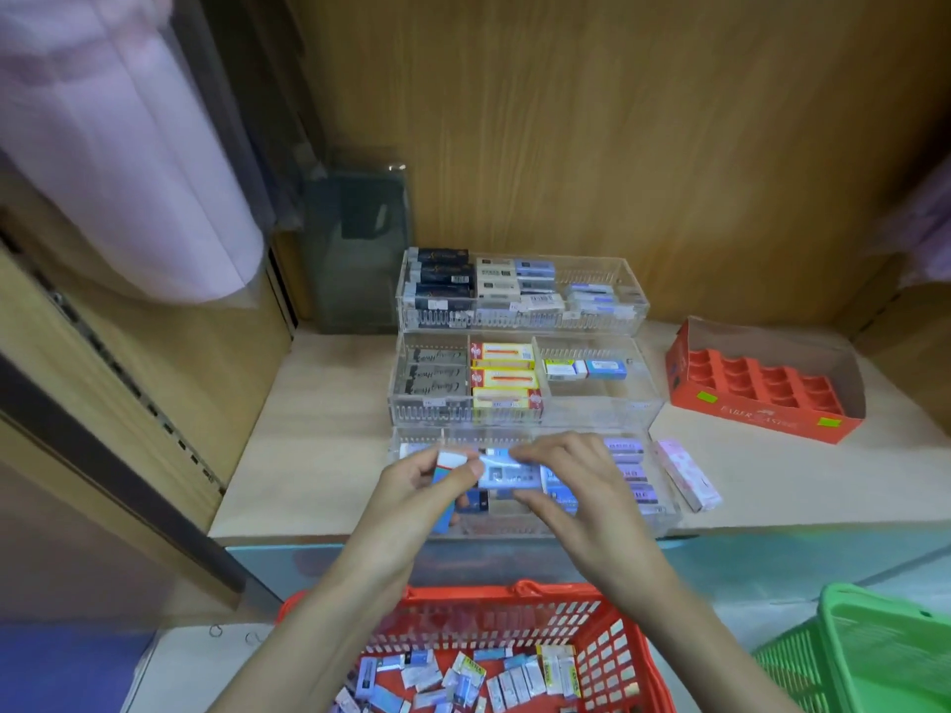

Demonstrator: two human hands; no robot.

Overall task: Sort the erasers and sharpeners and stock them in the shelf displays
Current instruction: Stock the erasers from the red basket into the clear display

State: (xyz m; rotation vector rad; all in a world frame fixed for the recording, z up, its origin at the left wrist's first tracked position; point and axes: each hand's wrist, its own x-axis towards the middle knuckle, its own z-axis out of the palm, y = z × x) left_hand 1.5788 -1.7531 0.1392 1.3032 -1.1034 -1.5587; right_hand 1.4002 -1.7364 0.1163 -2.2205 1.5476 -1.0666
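Observation:
A clear three-tier acrylic display (520,403) stands on the wooden shelf, its compartments filled with rows of boxed erasers. My left hand (422,486) holds a blue-and-white eraser (446,494) over the front tier. My right hand (571,481) pinches a pale blue eraser pack (507,470) between fingers and thumb, just above the front tier's middle compartment. Purple-labelled erasers (630,468) fill the front tier's right side. Below, a red basket (607,620) holds several loose erasers (463,676).
An orange cardboard box (761,403) with moulded pockets sits at the right of the shelf. A pink boxed item (687,473) lies beside the display. A green basket (875,656) stands at lower right. Pink plastic-wrapped paper rolls (128,146) hang at upper left.

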